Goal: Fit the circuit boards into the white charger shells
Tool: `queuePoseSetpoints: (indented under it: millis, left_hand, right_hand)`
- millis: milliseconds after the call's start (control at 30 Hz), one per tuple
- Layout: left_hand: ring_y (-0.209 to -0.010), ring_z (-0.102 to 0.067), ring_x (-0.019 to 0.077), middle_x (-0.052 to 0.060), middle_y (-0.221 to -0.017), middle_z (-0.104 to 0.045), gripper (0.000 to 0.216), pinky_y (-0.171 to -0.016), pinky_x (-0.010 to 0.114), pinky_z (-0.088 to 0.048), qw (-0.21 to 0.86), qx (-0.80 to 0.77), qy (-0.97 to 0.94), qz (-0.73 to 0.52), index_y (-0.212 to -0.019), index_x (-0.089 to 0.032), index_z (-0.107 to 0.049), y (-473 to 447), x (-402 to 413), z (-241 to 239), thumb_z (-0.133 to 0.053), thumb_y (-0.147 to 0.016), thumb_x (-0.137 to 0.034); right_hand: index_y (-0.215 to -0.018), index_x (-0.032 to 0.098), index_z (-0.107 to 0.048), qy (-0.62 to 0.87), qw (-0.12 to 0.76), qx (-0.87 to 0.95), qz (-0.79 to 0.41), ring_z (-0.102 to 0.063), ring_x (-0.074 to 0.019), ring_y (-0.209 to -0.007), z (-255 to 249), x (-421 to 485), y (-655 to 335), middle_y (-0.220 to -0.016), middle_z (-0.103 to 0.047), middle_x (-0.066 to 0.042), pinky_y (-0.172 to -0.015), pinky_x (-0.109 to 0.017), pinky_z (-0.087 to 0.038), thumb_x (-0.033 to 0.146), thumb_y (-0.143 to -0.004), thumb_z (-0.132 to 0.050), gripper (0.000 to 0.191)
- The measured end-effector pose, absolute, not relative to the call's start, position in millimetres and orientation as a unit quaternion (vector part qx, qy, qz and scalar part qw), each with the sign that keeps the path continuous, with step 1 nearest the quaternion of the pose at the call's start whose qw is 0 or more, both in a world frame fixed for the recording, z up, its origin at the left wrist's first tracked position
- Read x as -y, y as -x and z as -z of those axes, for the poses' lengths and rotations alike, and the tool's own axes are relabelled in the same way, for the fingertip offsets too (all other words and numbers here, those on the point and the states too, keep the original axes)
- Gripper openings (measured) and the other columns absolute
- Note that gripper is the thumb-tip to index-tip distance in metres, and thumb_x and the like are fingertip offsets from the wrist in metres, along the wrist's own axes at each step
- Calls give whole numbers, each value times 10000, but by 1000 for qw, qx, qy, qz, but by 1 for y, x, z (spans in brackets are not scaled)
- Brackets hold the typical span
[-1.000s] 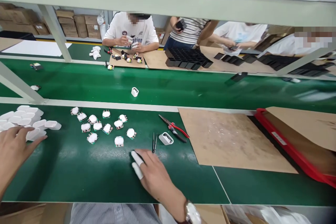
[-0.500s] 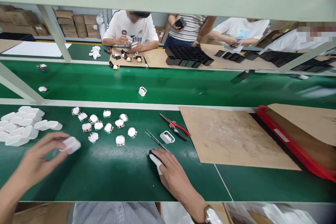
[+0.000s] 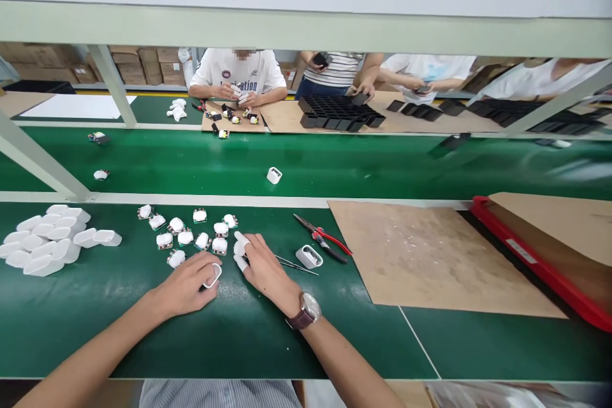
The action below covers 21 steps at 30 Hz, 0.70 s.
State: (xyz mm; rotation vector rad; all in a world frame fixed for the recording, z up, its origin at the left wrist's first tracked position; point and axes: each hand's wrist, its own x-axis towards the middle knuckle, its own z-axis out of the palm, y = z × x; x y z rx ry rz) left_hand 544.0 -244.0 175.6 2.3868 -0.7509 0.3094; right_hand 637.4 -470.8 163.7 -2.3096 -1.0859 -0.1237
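Observation:
My left hand [image 3: 189,287] rests on the green table, fingers closed round a white plastic shell [image 3: 211,276]. Beside it, my right hand [image 3: 261,264], with white cots on two fingertips and a watch on the wrist, reaches into a group of several small white parts on circuit boards [image 3: 191,237]. Its fingertips touch the nearest of these; whether it grips one is hidden. Thin tweezers [image 3: 294,264] lie just right of that hand, and an open white shell [image 3: 308,256] sits beyond them.
A heap of white shells [image 3: 45,243] lies at the left. Red-handled cutters [image 3: 321,240], a cardboard sheet [image 3: 430,255] and a red tray [image 3: 535,268] lie to the right. One white shell [image 3: 274,175] rides the belt. Other people work at black trays [image 3: 339,111] opposite.
My left hand took a white shell from the left heap and carried it right to the middle. My right hand left the tweezers and moved up left to the board parts.

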Motion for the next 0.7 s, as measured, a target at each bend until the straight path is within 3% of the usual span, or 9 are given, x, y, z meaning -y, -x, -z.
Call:
queuePoseSetpoints:
  millis: [100,200,300,367,467,533,633,700]
  left_hand:
    - [-1063,-685,238,87,-1147,-715,198,-884,391,-567,337,286,-893,-88,-871,-222,-460,-540,238,-170,-612,-973,-143]
    - [-1140,-670,248,95,-1219,-702,194,-943,409,-562,352,282,-888,-85,-920,-221,-474,-538,238,-160,-651,-1002,-217]
    - [-1197,-659,250,119,-1313,-663,165,-969,393,-576,352,282,-888,-91,-991,-214,-524,-539,241,-154,-670,-1012,-289]
    - [-1219,-655,265,134,-1367,-631,249,-975,392,-587,337,289,-891,-100,-1086,-212,-568,-539,241,-155,-718,-980,-380]
    - [-1294,-619,293,153,-1425,-596,391,-1046,425,-568,315,282,-895,-142,-1250,-219,-580,-538,236,-165,-734,-960,-432]
    - [-1334,-593,282,153,-1444,-587,354,-1105,442,-532,301,249,-902,-183,-1310,-224,-569,-546,224,-175,-675,-1007,-373]
    - [-1366,-565,262,137,-1452,-590,285,-1159,442,-484,229,152,-936,-218,-1292,-229,-607,-579,184,-195,-616,-1030,-340]
    - [-1413,-523,271,124,-1481,-581,293,-1202,442,-435,133,53,-970,-196,-1270,-229,-648,-611,145,-209,-635,-1006,-356]
  right_hand:
    - [-1273,201,-622,871,279,403,27,-626,-308,-1059,-169,478,-636,-1184,-646,-130,-978,-549,-566,175,-988,-581,289]
    - [-1380,227,-578,867,289,405,25,-619,-304,-1162,-175,479,-643,-1322,-624,-130,-1006,-510,-555,210,-998,-586,382]
    - [-1476,207,-512,868,266,418,38,-517,-291,-1354,-176,464,-668,-1517,-528,-137,-1122,-507,-478,73,-979,-470,516]
    - [-1453,179,-539,869,229,438,26,-481,-279,-1398,-175,450,-689,-1543,-519,-140,-1141,-481,-458,-1,-911,-467,576]
    - [-1324,155,-628,865,204,458,19,-553,-273,-1303,-175,434,-714,-1388,-638,-149,-1086,-443,-489,-19,-851,-515,516]
    - [-1193,132,-667,869,208,448,39,-588,-299,-1208,-179,433,-719,-1273,-668,-177,-1051,-478,-501,-9,-853,-511,400]
    - [-1035,139,-661,879,219,417,76,-598,-326,-1097,-193,449,-709,-1157,-650,-190,-985,-526,-524,18,-880,-489,262]
    - [-1057,169,-643,880,231,406,87,-606,-305,-1036,-202,468,-692,-1101,-642,-148,-945,-506,-549,68,-925,-499,220]
